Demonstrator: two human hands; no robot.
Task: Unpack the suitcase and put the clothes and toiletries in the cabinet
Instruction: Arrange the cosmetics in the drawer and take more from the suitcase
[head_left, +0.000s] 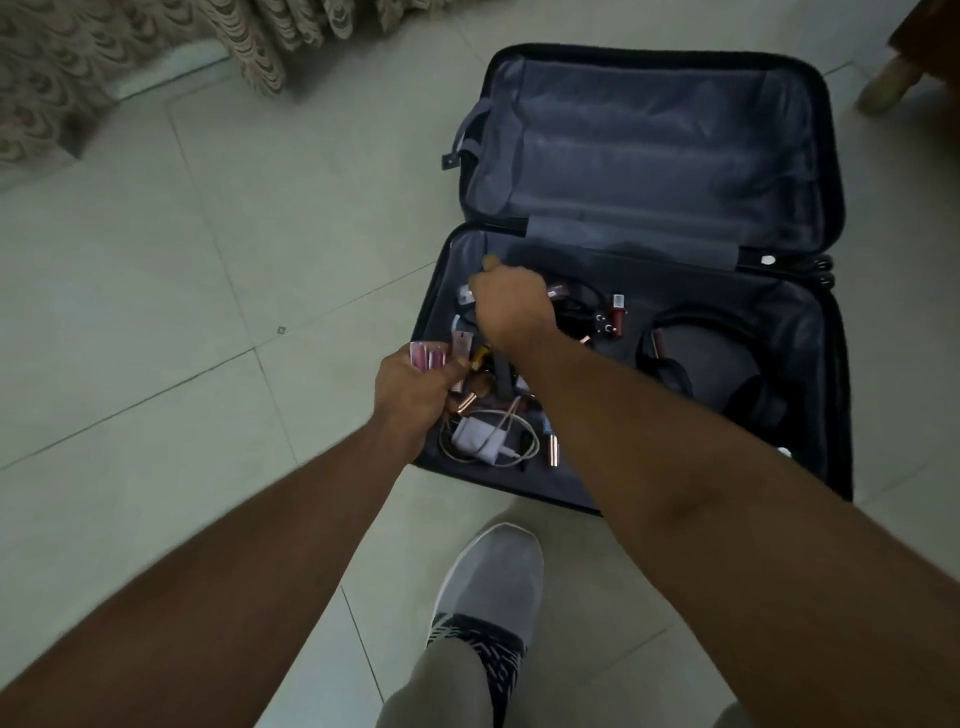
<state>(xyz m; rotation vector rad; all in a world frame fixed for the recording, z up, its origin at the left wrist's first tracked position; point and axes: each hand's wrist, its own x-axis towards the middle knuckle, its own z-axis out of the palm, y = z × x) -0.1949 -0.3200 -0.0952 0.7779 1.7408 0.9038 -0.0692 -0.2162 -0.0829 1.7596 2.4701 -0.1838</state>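
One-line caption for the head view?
Left hand grips pink tubes while right hand reaches into open suitcase.

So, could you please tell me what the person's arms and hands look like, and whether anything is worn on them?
Both forearms are bare, with no sleeve in view. The left hand and right hand show no glove, watch, ring or bracelet that I can see. The picture is dim and slightly blurred, so small jewellery could escape notice.

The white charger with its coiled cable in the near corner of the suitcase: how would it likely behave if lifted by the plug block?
The white charger looks small and rigid, so probably light and easy to pinch. Its cable lies in loose loops, so it would likely uncoil, dangle, and perhaps snag the small tubes beside it.
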